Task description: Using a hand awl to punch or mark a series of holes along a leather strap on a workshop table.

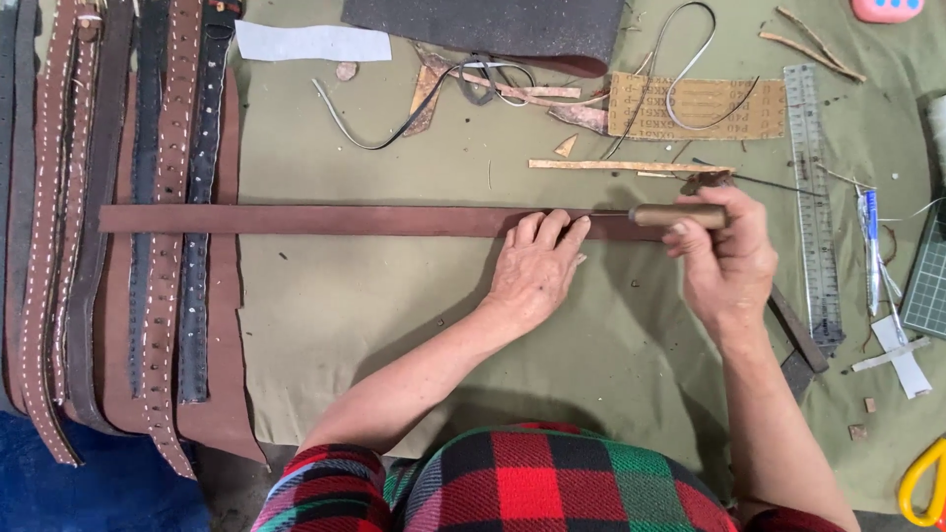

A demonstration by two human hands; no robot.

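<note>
A long brown leather strap (325,220) lies flat across the olive cloth, running left to right. My left hand (535,268) presses its fingertips down on the strap's near edge. My right hand (727,254) grips a tool with a brass-coloured handle (678,216) held level, its thin metal tip touching the strap just right of my left fingers. The strap's right end is hidden under my right hand.
Several finished belts (118,217) lie side by side at the left. A clear ruler (814,197), a sandpaper sheet (698,106), leather scraps (616,166), a dark leather piece (493,25), a pen (871,251), a green cutting mat (931,281) and yellow scissors handles (924,483) surround the work.
</note>
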